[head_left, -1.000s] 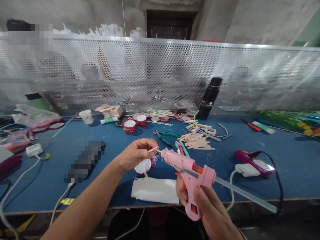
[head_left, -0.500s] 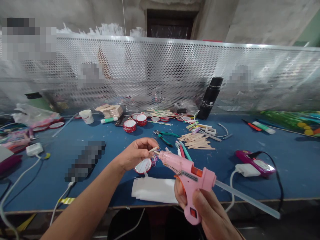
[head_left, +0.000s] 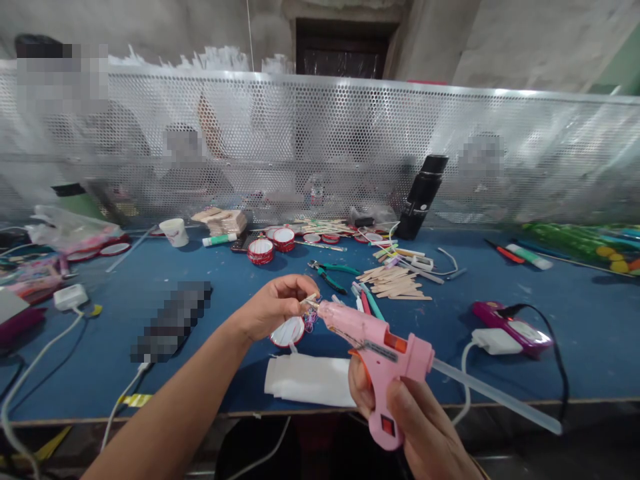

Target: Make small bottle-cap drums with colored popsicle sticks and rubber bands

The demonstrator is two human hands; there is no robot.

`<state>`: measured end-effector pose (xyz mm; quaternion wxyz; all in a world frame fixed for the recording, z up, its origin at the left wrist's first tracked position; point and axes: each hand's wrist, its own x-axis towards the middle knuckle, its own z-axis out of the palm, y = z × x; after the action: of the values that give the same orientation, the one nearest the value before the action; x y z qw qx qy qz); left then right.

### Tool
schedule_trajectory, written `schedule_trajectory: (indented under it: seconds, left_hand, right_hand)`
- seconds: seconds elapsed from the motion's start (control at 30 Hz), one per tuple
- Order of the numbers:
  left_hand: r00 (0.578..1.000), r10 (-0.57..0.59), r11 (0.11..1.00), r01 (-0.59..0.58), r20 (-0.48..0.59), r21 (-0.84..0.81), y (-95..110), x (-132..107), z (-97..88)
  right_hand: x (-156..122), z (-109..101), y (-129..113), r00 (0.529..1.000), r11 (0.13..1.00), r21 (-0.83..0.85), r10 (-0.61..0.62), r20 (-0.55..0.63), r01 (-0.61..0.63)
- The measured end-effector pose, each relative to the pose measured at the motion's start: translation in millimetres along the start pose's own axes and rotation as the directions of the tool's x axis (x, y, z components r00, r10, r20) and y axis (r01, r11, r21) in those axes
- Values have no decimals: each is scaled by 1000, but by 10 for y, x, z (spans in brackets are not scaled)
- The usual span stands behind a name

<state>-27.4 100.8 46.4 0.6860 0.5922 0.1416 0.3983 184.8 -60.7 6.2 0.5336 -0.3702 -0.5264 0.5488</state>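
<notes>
My right hand (head_left: 407, 407) is wrapped round a pink hot glue gun (head_left: 367, 340), fingers at its orange trigger. A long clear glue stick (head_left: 495, 393) sticks out of its back. My left hand (head_left: 280, 303) pinches a small pale wooden stick (head_left: 309, 299), seen nearly end-on, and the gun's nozzle is at it; whether they touch I cannot tell. Under my left hand lies a round white disc (head_left: 289, 332) with a red rim, beside tangled coloured threads (head_left: 311, 320). A folded white cloth or paper (head_left: 307, 380) lies nearer the table edge.
Teal-handled pliers (head_left: 333, 273) and a pile of wooden craft sticks (head_left: 395, 283) lie beyond my hands. Several markers (head_left: 367, 300) sit behind the gun. A phone (head_left: 173, 323) is at left, a purple power bank (head_left: 510, 327) at right. A black bottle (head_left: 423, 197) stands by the perforated metal divider (head_left: 250, 133).
Hardly anything differs. The nozzle and the small stick stay close together, with the stick turned or shifted very slightly.
</notes>
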Motion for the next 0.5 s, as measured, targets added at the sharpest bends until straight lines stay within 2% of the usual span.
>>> schedule_trajectory:
  seconds: [0.13, 0.5]
  left_hand:
    - [1000, 5, 1000, -5, 3, 4, 5, 3, 3]
    - [1000, 5, 1000, -5, -9, 12, 11, 1, 4]
  right_hand:
    - [58, -14, 8, 998, 998, 14, -61, -27, 61]
    - [87, 16, -32, 997, 998, -18, -61, -53, 60]
